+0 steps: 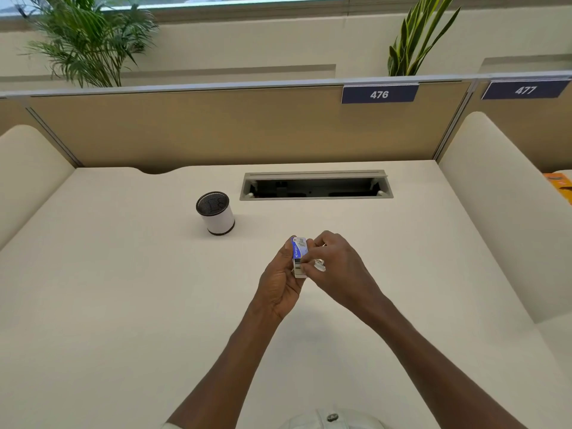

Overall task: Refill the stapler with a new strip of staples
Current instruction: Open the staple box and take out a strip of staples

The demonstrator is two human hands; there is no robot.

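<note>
Mesh pen cup (215, 213) — stood upright left of centre on the desk (123, 289), well apart from the hands, toward the far edge.

Left hand (280, 280) — closed around a small blue-and-white staple box (299, 257), held above the desk's middle; box's long axis ran near-vertical in view, its open end toward the near edge.

Right hand (335, 267) — fingertips (305, 268) pinched at the box's lower end, where staples showed; something silvery (319, 264) sat under the fingers, too small to identify.

Stapler — not seen anywhere on the desk; possibly hidden within the right hand.

Judgement: strip extraction stage; the right hand was better placed to draw the strip out along the box's axis.

Cable tray (315, 185) — recessed near the far edge, open.
</note>
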